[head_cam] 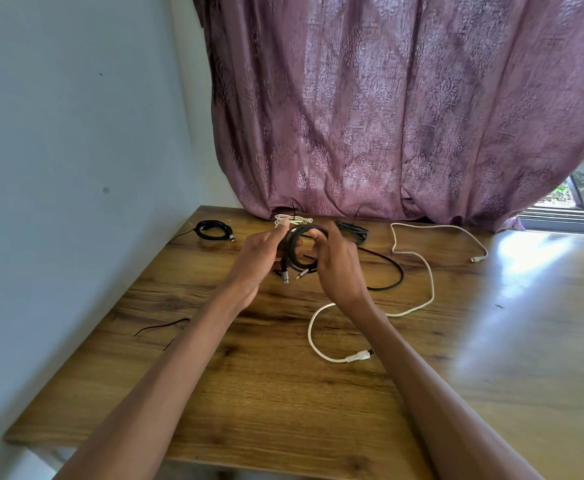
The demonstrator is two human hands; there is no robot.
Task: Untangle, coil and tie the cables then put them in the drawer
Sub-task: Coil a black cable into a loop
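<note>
Above the wooden table (283, 393), both my hands hold a black cable wound into a coil (297, 251). My left hand (259, 261) grips the coil's left side, and my right hand (335, 261) grips its right side with fingers curled through the loop. Two plug ends hang below the coil. A loose black tail (392, 271) trails from it onto the table. A long white cable (422, 271) lies uncoiled to the right, its USB plug near my right forearm. Three tied coils rest at the back: a black one (214, 230), a white one (288, 220) and a dark one (352, 230).
Two thin black ties (162, 327) lie on the table at the left. A purple patterned curtain (387, 116) hangs down to the table's back edge. A pale wall borders the left side. A window opening shows at far right.
</note>
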